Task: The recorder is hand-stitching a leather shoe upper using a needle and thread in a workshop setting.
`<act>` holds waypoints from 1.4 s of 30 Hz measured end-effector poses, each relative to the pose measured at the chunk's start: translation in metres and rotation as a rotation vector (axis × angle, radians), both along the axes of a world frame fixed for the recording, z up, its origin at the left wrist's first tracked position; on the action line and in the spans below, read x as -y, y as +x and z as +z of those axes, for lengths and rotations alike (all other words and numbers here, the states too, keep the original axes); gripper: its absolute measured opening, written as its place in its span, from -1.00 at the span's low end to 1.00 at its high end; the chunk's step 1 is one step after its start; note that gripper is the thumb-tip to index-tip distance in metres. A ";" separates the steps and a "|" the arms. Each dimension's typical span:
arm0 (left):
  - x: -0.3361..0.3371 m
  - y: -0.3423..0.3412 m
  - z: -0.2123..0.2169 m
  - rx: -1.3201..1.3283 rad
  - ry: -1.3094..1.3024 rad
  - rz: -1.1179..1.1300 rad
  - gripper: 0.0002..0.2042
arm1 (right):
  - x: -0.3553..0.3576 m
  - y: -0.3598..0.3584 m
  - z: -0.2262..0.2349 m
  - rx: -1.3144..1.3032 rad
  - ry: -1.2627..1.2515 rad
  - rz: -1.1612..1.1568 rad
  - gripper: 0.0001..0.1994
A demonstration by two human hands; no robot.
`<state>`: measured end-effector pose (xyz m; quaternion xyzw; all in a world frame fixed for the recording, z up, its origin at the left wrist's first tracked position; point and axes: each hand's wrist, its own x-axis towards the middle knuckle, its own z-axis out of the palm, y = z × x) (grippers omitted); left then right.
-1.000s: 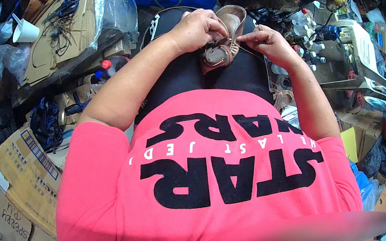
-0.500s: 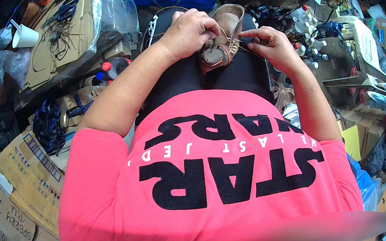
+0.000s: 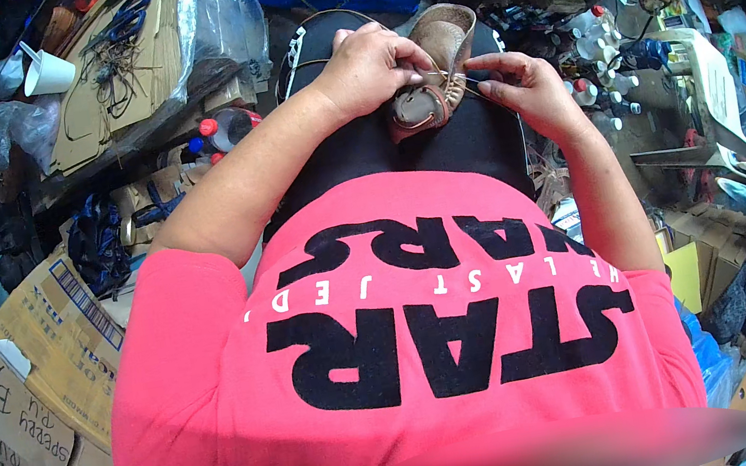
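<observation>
Your left hand (image 3: 371, 65) holds the small brown shoe (image 3: 429, 78) on your lap — fingers wrapped tight. Your right hand (image 3: 526, 90), just beside it, pinches a thin thread (image 3: 466, 79) at the shoe's side.

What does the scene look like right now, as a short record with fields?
left hand: grips the tan shoe on the lap
right hand: fingers pinched at the shoe's side, seemingly on a thin thread; needle too small to tell
shoe: tilted, opening facing up
lap: black cloth
left side: cardboard, white cup, red-capped bottle
right side: small bottles
</observation>
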<state>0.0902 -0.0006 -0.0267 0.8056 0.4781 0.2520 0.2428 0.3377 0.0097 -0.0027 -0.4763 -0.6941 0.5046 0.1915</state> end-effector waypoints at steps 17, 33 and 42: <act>-0.022 0.024 0.009 -0.088 -0.205 -0.063 -0.88 | -0.011 -0.013 -0.013 0.096 0.151 0.000 -0.88; -0.012 0.015 0.024 -0.055 -0.303 -0.130 -0.87 | 0.007 0.025 -0.016 0.038 0.210 -0.003 -0.83; -0.017 0.024 0.024 -0.169 -0.258 -0.266 -0.87 | -0.038 0.037 0.002 0.323 0.468 -0.097 -0.88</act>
